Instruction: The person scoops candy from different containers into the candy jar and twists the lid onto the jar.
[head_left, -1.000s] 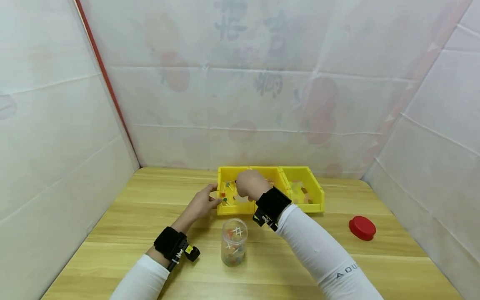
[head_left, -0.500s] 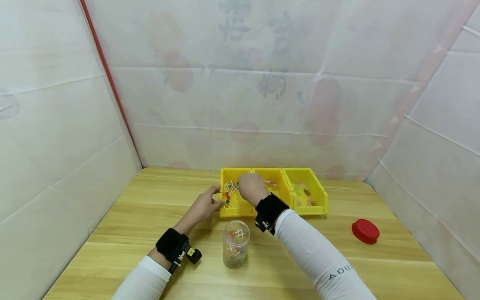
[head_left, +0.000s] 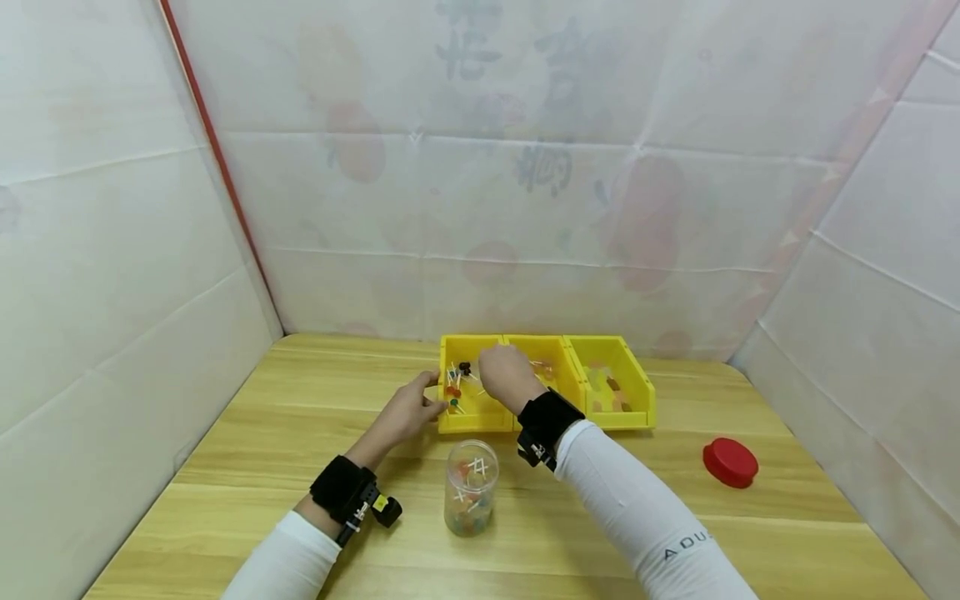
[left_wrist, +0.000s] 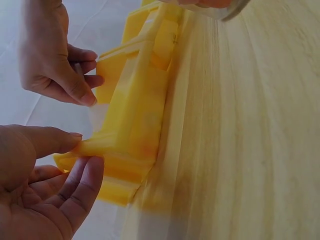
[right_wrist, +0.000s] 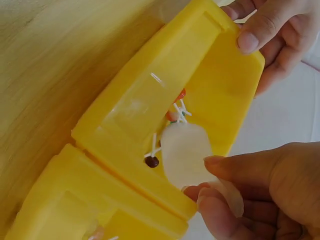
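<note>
Three yellow bins stand in a row at the back of the table. My left hand (head_left: 408,410) pinches the front left corner of the left bin (head_left: 468,425), thumb over the rim and fingers under it (left_wrist: 82,150). That bin (right_wrist: 215,75) holds several coloured-headed pins (right_wrist: 177,112) and a dark-headed one (right_wrist: 152,161). My right hand (head_left: 504,375) hovers over the same bin. Its thumb and fingers (right_wrist: 210,177) pinch a translucent white piece (right_wrist: 182,147) just above the bin floor. A clear jar (head_left: 468,487) of coloured pins stands open in front of the bins.
The middle bin (head_left: 534,339) and right bin (head_left: 622,421) adjoin the left one and hold a few small items. A red lid (head_left: 730,462) lies on the wooden table at the right. White sheeted walls close in the back and both sides.
My right hand has shifted slightly right over the left bin, uncovering a dark-headed pin. My left hand has kept its hold on the bin's corner.
</note>
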